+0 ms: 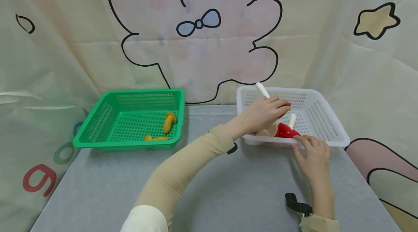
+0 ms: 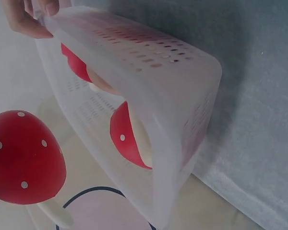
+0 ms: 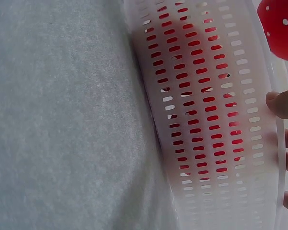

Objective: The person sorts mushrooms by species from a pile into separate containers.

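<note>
My left hand is over the left part of the white basket and holds a toy mushroom with a white stem. Its red, white-dotted cap shows large in the left wrist view. Inside the basket lies another red-capped mushroom, its pale stem pointing up. Beside it is a beige rounded piece, partly covered by my left hand. My right hand grips the basket's near rim, thumb against it and fingers reaching over; the fingertips are partly hidden in the head view.
A green basket stands on the left of the grey table. A yellow-brown mushroom and another yellow piece lie in it. A printed curtain hangs behind. Each wrist wears a black camera mount.
</note>
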Tool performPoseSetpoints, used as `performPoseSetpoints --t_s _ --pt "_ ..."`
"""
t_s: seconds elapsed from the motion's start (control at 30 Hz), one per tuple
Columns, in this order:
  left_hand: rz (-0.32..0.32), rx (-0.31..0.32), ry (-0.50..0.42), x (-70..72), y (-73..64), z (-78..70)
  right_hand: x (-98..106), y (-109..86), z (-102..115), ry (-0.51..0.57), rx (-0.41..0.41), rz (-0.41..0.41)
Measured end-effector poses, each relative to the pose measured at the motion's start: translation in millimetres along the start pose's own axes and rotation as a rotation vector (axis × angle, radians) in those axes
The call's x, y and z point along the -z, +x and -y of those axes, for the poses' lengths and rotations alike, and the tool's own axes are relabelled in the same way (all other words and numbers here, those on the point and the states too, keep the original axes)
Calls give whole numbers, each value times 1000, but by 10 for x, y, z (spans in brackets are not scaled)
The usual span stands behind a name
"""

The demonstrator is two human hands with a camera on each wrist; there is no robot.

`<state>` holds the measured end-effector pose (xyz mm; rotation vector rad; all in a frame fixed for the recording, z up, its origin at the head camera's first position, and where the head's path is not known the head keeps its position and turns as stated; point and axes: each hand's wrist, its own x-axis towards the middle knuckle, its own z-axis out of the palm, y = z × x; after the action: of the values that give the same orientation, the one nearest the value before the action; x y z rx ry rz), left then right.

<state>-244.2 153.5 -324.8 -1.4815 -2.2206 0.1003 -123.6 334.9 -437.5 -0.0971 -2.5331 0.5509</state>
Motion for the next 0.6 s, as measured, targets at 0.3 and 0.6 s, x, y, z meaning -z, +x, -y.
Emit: performPoseSetpoints --t_s 0.3,0.6 --pt "127 29 -51 -82 294 43 34 5 -7 1 -14 0" --pt "184 47 -67 -278 420 65 29 -1 0 3 -2 4"
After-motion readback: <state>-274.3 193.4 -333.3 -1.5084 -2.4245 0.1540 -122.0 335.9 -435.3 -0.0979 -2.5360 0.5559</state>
